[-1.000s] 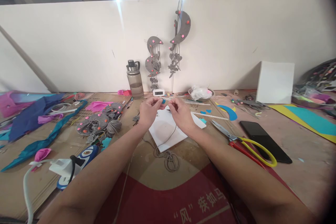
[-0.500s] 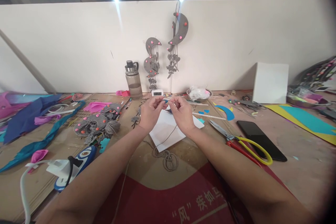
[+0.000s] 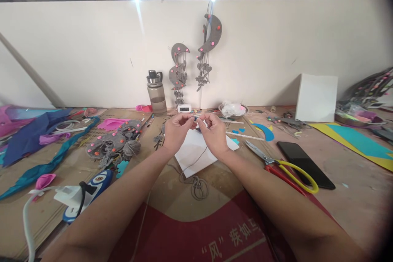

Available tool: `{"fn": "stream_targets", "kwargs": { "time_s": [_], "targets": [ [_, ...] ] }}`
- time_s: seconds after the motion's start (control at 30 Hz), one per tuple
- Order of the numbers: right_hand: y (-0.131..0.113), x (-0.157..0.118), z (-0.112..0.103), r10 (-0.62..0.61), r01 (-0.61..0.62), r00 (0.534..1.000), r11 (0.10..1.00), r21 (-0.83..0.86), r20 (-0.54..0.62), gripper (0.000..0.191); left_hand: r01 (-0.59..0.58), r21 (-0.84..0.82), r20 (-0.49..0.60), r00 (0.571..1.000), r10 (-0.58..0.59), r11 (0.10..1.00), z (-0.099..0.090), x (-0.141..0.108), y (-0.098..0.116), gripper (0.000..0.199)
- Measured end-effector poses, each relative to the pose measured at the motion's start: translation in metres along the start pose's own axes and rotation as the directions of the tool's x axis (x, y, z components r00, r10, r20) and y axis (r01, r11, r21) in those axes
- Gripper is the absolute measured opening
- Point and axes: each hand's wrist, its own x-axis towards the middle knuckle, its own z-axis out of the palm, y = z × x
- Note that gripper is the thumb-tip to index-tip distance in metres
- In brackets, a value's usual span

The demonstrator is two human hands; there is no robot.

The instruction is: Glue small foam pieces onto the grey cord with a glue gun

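In front of my face-down view, my left hand (image 3: 177,130) and my right hand (image 3: 214,134) meet, their thumbs and index fingers pinched together. A small blue piece (image 3: 195,118) shows between the fingertips; its shape is mostly hidden. From under my right hand a grey cord (image 3: 201,153) runs down to a loose coil (image 3: 199,189) on the cardboard. Beneath both hands lies a white board (image 3: 190,153). To the right are small blue hearts (image 3: 242,130) and a blue crescent (image 3: 268,132).
Yellow-handled scissors (image 3: 294,172) and a black phone (image 3: 302,163) lie at the right. A power strip (image 3: 102,180) sits at the left, near grey felt crescents with cord (image 3: 113,143). Behind stand a water bottle (image 3: 157,96) and a small clock (image 3: 184,108).
The fingertips have shifted slightly around the blue piece, and less of it shows. The arms and the cord stay nearly where they were.
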Motion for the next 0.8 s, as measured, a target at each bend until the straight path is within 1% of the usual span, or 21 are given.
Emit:
{"fn": "stream_targets", "kwargs": {
  "time_s": [0.2,0.37,0.47,0.53,0.6,0.67,0.7,0.77,0.8],
  "targets": [
    [-0.001,0.002,-0.003,0.016,-0.016,1.000,1.000,0.026,0.002,0.012,0.073,-0.129,0.038,0.997,-0.068,0.989,0.003,-0.001,0.004,0.022],
    [0.002,0.002,-0.003,0.054,-0.055,0.998,0.997,0.056,0.031,0.015,0.090,-0.186,0.047,0.995,-0.083,0.978,0.004,0.000,0.000,0.024],
    [0.005,0.003,-0.001,0.069,-0.076,0.994,0.994,0.073,0.088,0.016,0.087,-0.180,0.028,0.996,-0.084,0.980,0.002,0.003,-0.005,0.025],
    [0.005,0.004,-0.001,0.087,-0.095,0.987,0.994,0.061,0.132,0.016,0.070,-0.138,-0.009,0.997,-0.071,0.988,-0.002,0.006,-0.011,0.025],
    [0.005,0.006,0.000,0.096,-0.102,0.980,0.994,0.026,0.175,0.016,0.031,-0.070,-0.055,0.998,-0.034,0.997,-0.006,0.009,-0.016,0.026],
    [0.003,0.006,0.001,0.074,-0.069,0.975,0.997,-0.027,0.212,0.013,0.010,-0.045,-0.082,0.997,-0.013,0.999,-0.009,0.012,-0.021,0.027],
    [0.000,0.005,0.002,0.040,-0.028,0.973,0.998,-0.056,0.228,0.012,0.011,-0.058,-0.094,0.995,-0.016,0.998,-0.010,0.013,-0.022,0.027],
    [-0.007,0.002,0.002,-0.077,0.110,0.957,0.988,-0.106,0.281,0.012,0.032,-0.148,-0.107,0.993,-0.048,0.988,-0.012,0.015,-0.021,0.025],
    [-0.012,-0.001,0.002,-0.156,0.203,0.933,0.972,-0.117,0.323,0.014,0.051,-0.215,-0.106,0.992,-0.075,0.975,-0.012,0.016,-0.020,0.024]
  ]
}}
